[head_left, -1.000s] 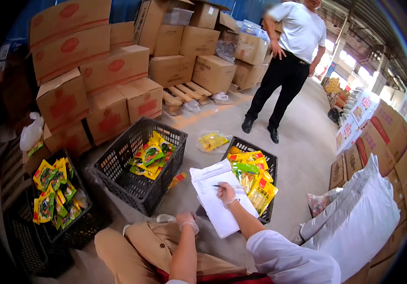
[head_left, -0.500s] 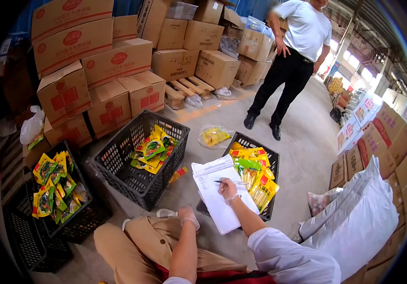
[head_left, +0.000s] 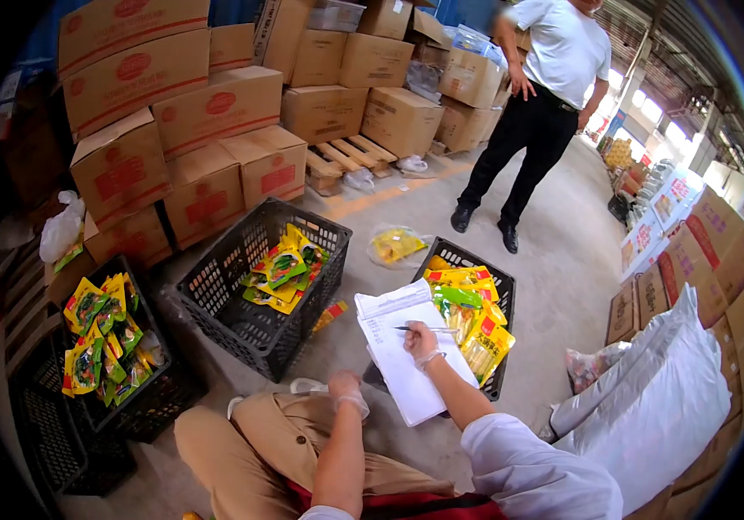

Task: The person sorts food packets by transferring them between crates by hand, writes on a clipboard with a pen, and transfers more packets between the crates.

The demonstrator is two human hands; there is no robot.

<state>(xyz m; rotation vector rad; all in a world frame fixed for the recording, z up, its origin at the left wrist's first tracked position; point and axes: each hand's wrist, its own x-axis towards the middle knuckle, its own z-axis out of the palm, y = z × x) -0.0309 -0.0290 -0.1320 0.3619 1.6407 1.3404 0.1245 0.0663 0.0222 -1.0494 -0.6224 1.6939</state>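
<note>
My right hand (head_left: 422, 341) is closed around a dark pen (head_left: 403, 328), over an open notebook (head_left: 402, 364) with handwriting on its left part. The notebook lies across the near left part of a black crate (head_left: 500, 386) with yellow food packets (head_left: 485, 345) in it. By my knee is my left hand (head_left: 346, 386), its fingers curled and partly hidden, with clear plastic around the wrist; whether it holds anything does not show.
Two black crates (head_left: 183, 286) (head_left: 142, 414) at the left hold packets. Cardboard boxes (head_left: 216, 108) are stacked behind. A person (head_left: 536, 113) in a white shirt stands ahead. White sacks (head_left: 649, 390) lie at the right.
The whole view has shifted slightly, so the crates and notebook sit a little further right. My right hand still has the pen over the page. The left hand stays by the knee.
</note>
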